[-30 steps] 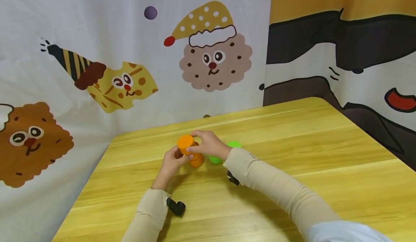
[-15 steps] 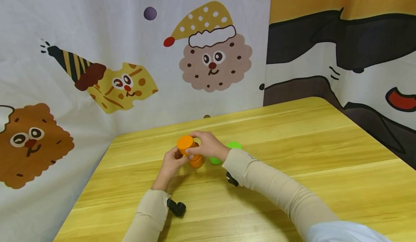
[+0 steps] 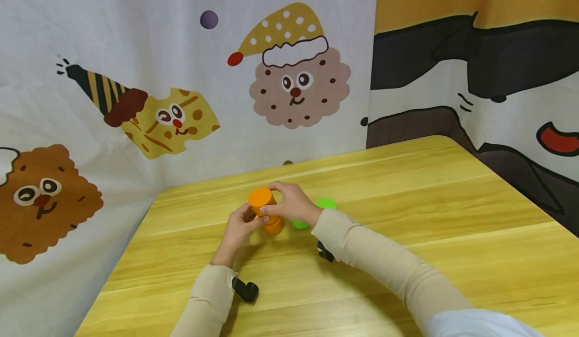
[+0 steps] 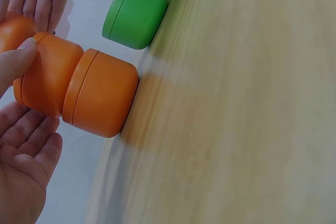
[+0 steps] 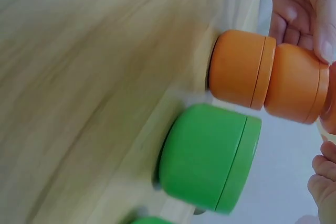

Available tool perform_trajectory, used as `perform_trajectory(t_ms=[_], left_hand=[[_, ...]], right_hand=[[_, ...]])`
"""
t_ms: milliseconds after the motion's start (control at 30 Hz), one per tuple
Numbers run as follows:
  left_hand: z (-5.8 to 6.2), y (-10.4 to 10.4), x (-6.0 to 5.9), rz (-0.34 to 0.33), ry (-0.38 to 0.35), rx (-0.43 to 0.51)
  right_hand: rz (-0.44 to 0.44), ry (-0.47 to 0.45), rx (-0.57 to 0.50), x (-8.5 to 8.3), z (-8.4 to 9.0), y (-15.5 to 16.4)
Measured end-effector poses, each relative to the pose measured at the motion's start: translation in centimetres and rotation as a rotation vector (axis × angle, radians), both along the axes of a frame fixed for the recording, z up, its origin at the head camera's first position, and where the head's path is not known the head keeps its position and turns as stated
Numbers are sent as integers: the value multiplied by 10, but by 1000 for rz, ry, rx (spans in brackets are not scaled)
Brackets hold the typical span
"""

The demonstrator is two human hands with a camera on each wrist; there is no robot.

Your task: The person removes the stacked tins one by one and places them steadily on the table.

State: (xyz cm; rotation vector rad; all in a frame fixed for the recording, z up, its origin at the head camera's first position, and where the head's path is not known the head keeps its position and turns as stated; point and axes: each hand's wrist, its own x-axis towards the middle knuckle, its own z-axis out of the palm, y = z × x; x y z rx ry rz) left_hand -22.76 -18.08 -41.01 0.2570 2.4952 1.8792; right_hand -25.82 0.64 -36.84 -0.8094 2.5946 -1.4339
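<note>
Orange cylindrical container, smooth, plastic-looking, with seamed lid band [image 3: 261,199]: top piece of a column of three alike. Location: above the far left part of the yellow wood-grain desk [image 3: 429,191], over the matching orange middle container [image 4: 55,77] and orange bottom container [image 4: 107,95]; the latter stands on the desk. Full seating of the top piece on the lid below: cannot be told, fingers hide the contact.

Hands: right hand [image 3: 294,205] pinches the top piece, thumb on the near side, fingers round the far side. Left hand [image 3: 238,229] curls about the middle container, thumb on the near side. Both work close together.

Neighbours: near green cylindrical container [image 5: 205,156], just right of the column; second green cylindrical container [image 3: 326,203], beyond it to the right and farther back.

Risks, as judged: toppling, if the top piece is let go off-centre on the smooth lid; sideways slip of the middle container, if the left hand pulls away unevenly; a knocked green container, if the right hand swings back low.

Orientation: lid face up, base toward the desk. Top piece squat, its axis about vertical; the column's long axis likewise upright. Slight lean, if any: uncertain.
</note>
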Motion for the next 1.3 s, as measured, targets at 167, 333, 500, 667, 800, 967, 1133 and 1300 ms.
perform_trajectory(t_ms=[167,333,500,667,800,967,1133,1300], left_hand=[[-1,0,-2,-9,3,2],[2,1,-2,6,-36,12],[17,6,8,-2,-46,-5],[25,10,14,9,-53,-28],[19,8,10,11,-39,-26],[2,2,-1,24,-46,-18],[-4,1,-3,32,-29,-18],[-4,1,-2,42,-16,-14]], right_hand=[[-47,18,-6,0,1,9],[-81,41,-51,1,0,23],[-102,51,-94,4,-1,37],[-122,69,-92,5,-1,52],[-156,60,-102,4,-2,68],[-211,64,-101,6,-5,88],[-253,75,-88,9,-10,105],[-264,87,-93,11,-13,116]])
